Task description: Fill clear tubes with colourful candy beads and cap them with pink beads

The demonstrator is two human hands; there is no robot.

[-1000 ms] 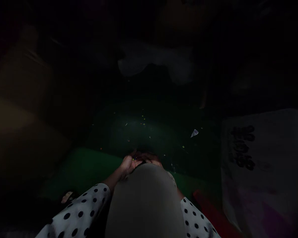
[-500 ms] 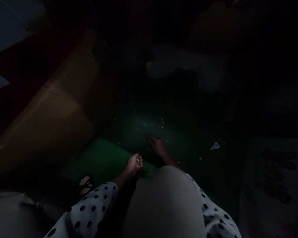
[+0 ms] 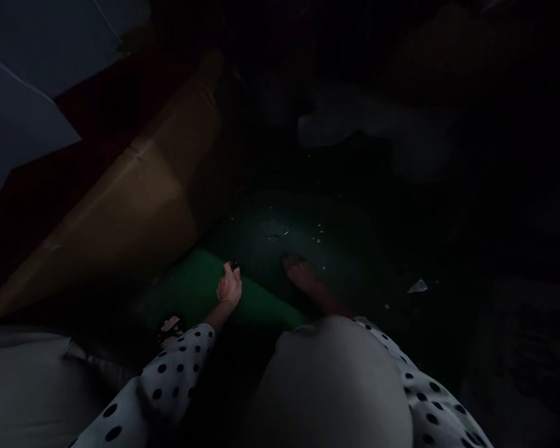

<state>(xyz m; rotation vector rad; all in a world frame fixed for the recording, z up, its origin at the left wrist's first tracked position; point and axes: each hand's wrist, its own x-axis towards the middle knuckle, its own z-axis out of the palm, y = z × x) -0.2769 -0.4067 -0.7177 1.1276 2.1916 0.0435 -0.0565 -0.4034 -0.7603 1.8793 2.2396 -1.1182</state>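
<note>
My left hand (image 3: pixel 229 284) is above the lit green floor strip (image 3: pixel 205 280), its back turned up and its fingers curled closed. Small coloured pieces showed in this palm half a second ago; the fingers now cover them. A small dark patch lies at its fingertips. My right hand (image 3: pixel 299 272) is low over the dim floor, blurred and reddish in the shade, so its fingers cannot be made out. Beyond it, a thin pale sliver (image 3: pixel 286 233) and several tiny yellowish bits (image 3: pixel 318 241) lie scattered on the floor.
A large brown cardboard-like panel (image 3: pixel 168 180) slopes along the left. A pale crumpled scrap (image 3: pixel 418 286) lies to the right. My knee (image 3: pixel 340 373) rises in front, and a sandalled foot (image 3: pixel 170 325) is at lower left. The far area is very dark.
My left hand has moved left and forward and turned over, hiding the coloured pieces. My right hand stays low over the floor. The whole view has shifted somewhat.
</note>
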